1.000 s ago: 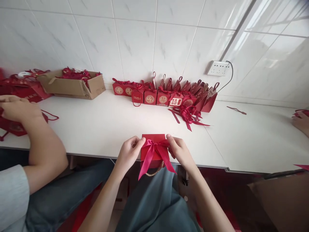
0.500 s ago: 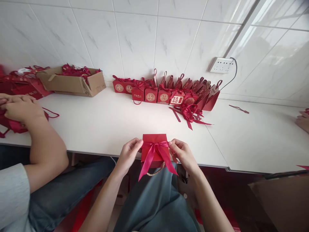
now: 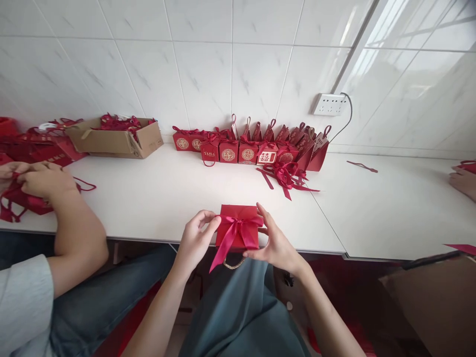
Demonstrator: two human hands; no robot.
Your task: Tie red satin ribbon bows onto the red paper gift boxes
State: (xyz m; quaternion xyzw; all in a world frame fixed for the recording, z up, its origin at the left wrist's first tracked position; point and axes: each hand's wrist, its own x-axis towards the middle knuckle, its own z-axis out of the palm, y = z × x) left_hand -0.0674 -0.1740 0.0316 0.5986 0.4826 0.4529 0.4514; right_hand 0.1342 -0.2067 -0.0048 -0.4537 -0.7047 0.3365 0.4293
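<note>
A small red gift box (image 3: 238,216) with a red satin ribbon bow (image 3: 237,229) lies at the near edge of the white table (image 3: 159,193). A tan rope handle hangs below it over my lap. My left hand (image 3: 196,237) pinches the bow's left loop with thumb and forefinger. My right hand (image 3: 273,237) wraps round the box's right side, thumb under it and fingers along the edge. One ribbon tail hangs down to the left.
A row of finished red gift boxes (image 3: 248,148) stands against the tiled wall, loose ribbons (image 3: 286,176) before it. A cardboard box (image 3: 117,137) with red ribbons sits back left. A person's hands (image 3: 39,179) work on red bags at left; another hand (image 3: 463,179) shows far right. A wall socket (image 3: 329,104) hangs above.
My right hand has left the bow's right loop and now cups the box's right side. The box has shifted slightly up and tilted; my left hand stays at the bow.
</note>
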